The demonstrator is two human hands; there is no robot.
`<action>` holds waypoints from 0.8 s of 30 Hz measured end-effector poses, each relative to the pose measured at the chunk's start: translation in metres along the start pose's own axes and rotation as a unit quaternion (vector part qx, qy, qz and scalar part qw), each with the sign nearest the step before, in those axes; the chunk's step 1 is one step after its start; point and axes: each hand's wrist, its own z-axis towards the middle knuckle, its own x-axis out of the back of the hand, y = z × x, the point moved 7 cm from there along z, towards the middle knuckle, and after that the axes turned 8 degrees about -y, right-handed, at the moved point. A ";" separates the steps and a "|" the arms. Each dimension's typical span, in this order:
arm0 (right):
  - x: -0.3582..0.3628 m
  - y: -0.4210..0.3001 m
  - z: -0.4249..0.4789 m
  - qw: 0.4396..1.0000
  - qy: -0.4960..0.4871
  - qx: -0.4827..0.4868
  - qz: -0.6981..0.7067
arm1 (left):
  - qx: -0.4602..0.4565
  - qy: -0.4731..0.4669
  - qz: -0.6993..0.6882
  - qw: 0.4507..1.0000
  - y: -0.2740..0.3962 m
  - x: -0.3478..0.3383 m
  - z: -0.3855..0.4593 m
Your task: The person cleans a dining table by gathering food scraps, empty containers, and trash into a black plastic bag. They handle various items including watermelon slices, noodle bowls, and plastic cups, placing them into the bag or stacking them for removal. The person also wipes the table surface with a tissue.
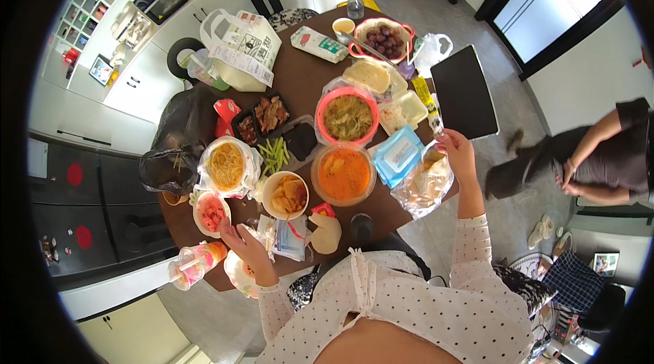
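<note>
My left hand [248, 249] is at the near left table edge with its fingers apart. It is beside a bowl of watermelon [210, 214], above a white bowl [239, 276]; I see nothing in it. At the right table edge, the thumb and fingers of my right hand [457, 153] come together at the end of a yellow wrapper [422, 92]. Just below them lies a clear plastic bag with bread [426, 185]. Whether they pinch the bag or the wrapper is unclear. A blue wipes packet [398, 156] lies left of that bag.
Soup [343, 174], a pink-rimmed bowl of stew [348, 117], noodles [226, 165], potato slices [287, 195] and grapes [384, 42] crowd the brown table [301, 75]. Stacked plastic cups [196, 263] lean at the left edge. A person [587, 154] stands at the right.
</note>
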 end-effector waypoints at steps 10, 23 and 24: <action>-0.007 0.018 -0.039 1.000 0.009 -0.014 -0.015 | -0.013 -0.049 0.017 0.999 0.001 -0.010 0.011; -0.138 -0.110 0.165 0.945 -0.026 0.212 -0.249 | 0.024 -0.313 -0.153 0.937 0.074 -0.068 -0.014; -0.159 -0.114 0.199 0.947 -0.051 0.230 -0.216 | -0.008 -0.472 -0.208 0.857 0.101 -0.098 -0.035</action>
